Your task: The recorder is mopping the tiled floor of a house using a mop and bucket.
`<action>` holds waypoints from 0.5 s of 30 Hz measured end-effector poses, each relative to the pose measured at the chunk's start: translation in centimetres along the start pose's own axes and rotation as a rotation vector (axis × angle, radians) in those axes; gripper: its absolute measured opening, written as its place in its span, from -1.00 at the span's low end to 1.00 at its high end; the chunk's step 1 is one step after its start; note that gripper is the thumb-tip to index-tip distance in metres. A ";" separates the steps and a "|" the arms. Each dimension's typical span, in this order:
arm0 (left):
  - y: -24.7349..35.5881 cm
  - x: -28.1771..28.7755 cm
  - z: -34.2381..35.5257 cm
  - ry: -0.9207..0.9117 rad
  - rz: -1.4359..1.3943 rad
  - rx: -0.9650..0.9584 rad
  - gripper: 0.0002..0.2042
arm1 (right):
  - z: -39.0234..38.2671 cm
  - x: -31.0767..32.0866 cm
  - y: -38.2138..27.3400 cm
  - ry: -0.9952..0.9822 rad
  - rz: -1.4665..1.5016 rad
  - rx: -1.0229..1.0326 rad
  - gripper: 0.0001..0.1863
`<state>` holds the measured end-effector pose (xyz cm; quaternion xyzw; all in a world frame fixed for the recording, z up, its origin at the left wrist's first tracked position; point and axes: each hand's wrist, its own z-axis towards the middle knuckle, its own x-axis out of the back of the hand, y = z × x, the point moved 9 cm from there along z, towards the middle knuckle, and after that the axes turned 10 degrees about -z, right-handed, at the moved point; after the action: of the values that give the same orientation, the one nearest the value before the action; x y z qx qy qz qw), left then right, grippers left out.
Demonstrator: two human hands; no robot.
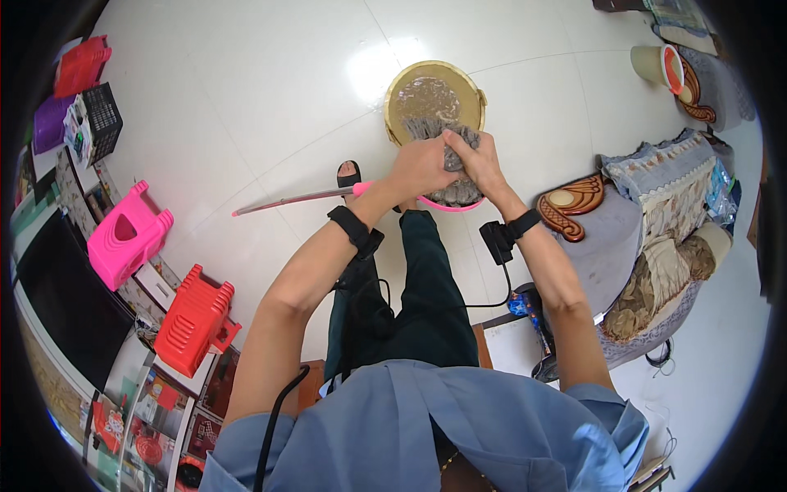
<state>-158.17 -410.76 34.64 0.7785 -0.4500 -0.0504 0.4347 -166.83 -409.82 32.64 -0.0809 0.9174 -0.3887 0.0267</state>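
Both of my hands are closed on the grey string head of a mop [455, 194], just over the near rim of a yellow bucket [473, 97]. My left hand [420, 168] wraps the strings from the left. My right hand [480, 164] grips them from the right, thumb on top. Loose strands hang toward the murky, foamy water [426, 97] in the bucket. A pink edge shows beneath the mop head. The mop's metal handle [295, 199] sticks out leftward past my left wrist, low over the floor.
Pale tiles cover the floor [246, 98]. Pink [129, 234] and red [193, 320] plastic stools stand at left beside a black basket [100, 123]. A sofa [598, 221] with cloths is at right. A cream bucket [652, 64] lies at far right. My sandalled foot [348, 174] is near the handle.
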 end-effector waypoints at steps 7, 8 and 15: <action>-0.6 0.0 1.3 -0.014 0.042 -0.004 -0.50 | 0.9 0.6 -0.9 0.082 -0.020 0.113 -0.66; -0.4 0.3 1.2 0.027 -0.031 -0.088 -0.46 | 1.0 0.3 -0.4 0.073 0.004 0.075 -0.64; 0.0 0.3 -0.3 -0.071 -0.156 0.050 -0.33 | -1.0 -1.4 0.7 -0.064 0.206 -0.023 -0.25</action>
<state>-157.83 -410.78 34.93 0.8195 -0.4041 -0.1006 0.3937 -165.62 -408.43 32.81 0.0011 0.9240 -0.3703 0.0949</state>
